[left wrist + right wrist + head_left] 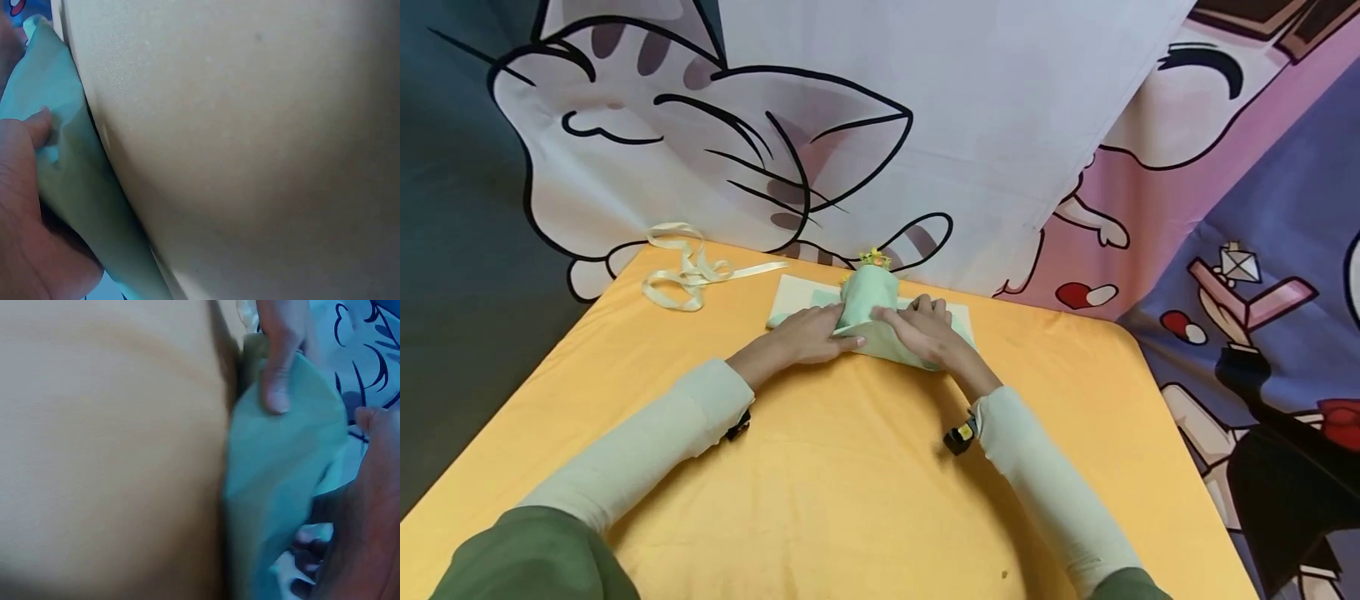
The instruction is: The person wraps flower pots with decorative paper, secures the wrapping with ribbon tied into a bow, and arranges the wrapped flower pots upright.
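A small bouquet wrapped in pale green wrapping paper (871, 293) lies at the far side of the table, with yellow and orange flowers (875, 260) showing at its far end. My left hand (808, 335) grips the paper's left side, its thumb lying over the near folded edge. In the right wrist view the left thumb (277, 394) presses on the green fold. My right hand (927, 329) holds the right side, thumb against the rolled part and fingers curled beyond the fold. The flower stems are hidden inside the paper.
Beneath the bouquet lies a flat whitish sheet (788, 298). A cream ribbon (688, 271) lies loosely looped at the table's far left. The yellow tablecloth (850, 483) spreads toward me. A cartoon-printed cloth (985, 150) hangs right behind the table's far edge.
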Demonstrator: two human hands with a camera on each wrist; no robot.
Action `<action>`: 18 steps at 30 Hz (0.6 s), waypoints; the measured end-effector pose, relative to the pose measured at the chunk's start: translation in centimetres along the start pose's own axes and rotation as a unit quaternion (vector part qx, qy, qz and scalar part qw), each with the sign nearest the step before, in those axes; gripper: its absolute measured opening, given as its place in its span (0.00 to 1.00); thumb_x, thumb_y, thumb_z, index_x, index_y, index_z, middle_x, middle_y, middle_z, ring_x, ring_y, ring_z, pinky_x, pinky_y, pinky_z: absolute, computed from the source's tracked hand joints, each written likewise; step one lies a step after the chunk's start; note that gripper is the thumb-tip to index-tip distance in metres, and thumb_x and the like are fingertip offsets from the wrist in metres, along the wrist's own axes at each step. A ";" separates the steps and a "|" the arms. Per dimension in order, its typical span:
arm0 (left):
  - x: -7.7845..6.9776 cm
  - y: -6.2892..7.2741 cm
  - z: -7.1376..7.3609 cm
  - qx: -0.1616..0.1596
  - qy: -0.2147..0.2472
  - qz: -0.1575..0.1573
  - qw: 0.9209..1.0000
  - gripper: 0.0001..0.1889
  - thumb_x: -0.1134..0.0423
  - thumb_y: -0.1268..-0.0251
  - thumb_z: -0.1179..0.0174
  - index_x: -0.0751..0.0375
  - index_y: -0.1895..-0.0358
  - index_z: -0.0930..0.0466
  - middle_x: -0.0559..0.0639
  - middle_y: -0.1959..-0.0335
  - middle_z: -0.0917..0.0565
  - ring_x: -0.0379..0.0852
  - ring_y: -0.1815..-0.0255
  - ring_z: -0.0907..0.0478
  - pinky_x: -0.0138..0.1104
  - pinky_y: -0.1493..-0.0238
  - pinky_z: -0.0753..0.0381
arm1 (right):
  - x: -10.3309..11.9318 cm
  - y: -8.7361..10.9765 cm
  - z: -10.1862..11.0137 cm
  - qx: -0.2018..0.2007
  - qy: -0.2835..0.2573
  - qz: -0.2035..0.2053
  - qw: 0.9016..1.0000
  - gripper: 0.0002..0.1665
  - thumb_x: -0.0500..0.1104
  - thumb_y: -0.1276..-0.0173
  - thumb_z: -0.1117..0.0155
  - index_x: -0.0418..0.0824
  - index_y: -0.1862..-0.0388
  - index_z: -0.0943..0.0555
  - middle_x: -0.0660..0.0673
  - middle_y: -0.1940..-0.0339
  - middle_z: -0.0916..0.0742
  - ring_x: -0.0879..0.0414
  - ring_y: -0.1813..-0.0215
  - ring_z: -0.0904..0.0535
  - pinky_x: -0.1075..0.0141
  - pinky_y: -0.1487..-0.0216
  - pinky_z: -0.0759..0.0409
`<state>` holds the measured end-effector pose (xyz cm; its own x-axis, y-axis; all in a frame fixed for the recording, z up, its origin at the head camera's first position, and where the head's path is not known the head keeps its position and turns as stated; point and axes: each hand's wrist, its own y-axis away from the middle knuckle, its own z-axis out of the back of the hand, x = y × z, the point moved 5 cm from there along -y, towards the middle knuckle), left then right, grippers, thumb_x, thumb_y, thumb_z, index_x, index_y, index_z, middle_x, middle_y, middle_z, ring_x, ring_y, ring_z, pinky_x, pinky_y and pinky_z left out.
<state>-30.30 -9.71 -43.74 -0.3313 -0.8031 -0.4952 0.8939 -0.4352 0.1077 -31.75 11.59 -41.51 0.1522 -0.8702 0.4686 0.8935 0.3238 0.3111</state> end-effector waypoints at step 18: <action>-0.5 0.9 1.8 0.067 0.017 0.056 0.996 0.72 0.09 0.33 0.50 0.70 0.08 0.52 0.73 0.07 0.51 0.77 0.05 0.71 0.68 0.08 0.78 | 7.0 -2.0 1.8 0.064 0.071 -0.175 0.980 0.65 0.86 0.26 0.44 0.42 0.09 0.34 0.39 0.11 0.26 0.42 0.15 0.25 0.49 0.14 0.24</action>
<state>-29.85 -10.47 -41.83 -0.2190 -0.8367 -0.5020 0.8757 -0.3954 0.2770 -33.25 5.54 -37.38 -0.0881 -0.9762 0.1980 0.8422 0.0331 0.5381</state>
